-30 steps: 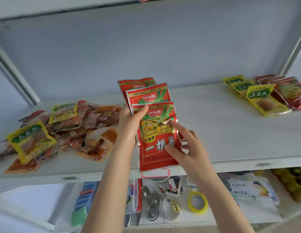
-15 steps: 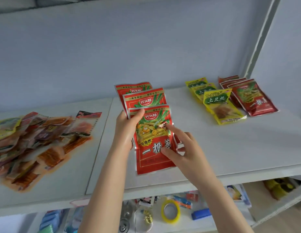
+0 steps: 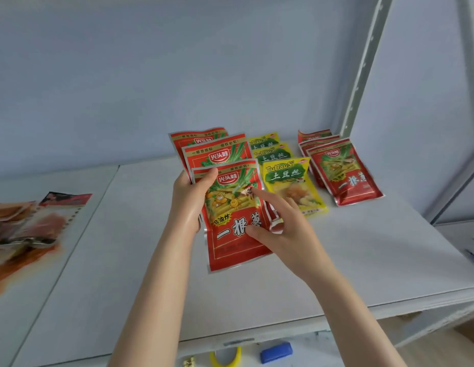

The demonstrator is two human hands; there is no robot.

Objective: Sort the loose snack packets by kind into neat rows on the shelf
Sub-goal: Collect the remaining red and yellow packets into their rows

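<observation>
Three red snack packets (image 3: 231,207) overlap in a fanned stack at the middle of the white shelf (image 3: 124,274). My left hand (image 3: 189,201) grips their left edge, thumb on the front packet. My right hand (image 3: 279,226) holds the front packet's right side, forefinger stretched over its picture. Just right of the stack lies a row of three yellow packets (image 3: 292,186). Farther right sits a row of red packets (image 3: 343,172) of the same kind as those I hold. A jumbled pile of loose packets (image 3: 29,229) lies at the far left, partly cut off.
A white perforated upright post (image 3: 363,64) stands at the shelf's back right corner. On the lower shelf, below the front edge, lie a yellow tape roll (image 3: 226,357) and a blue block (image 3: 275,352). A seam (image 3: 98,207) divides the shelf into two boards.
My view and both hands have shifted right along the shelf with the red packets, which now sit right beside the yellow row. The loose pile has slid toward the left edge.
</observation>
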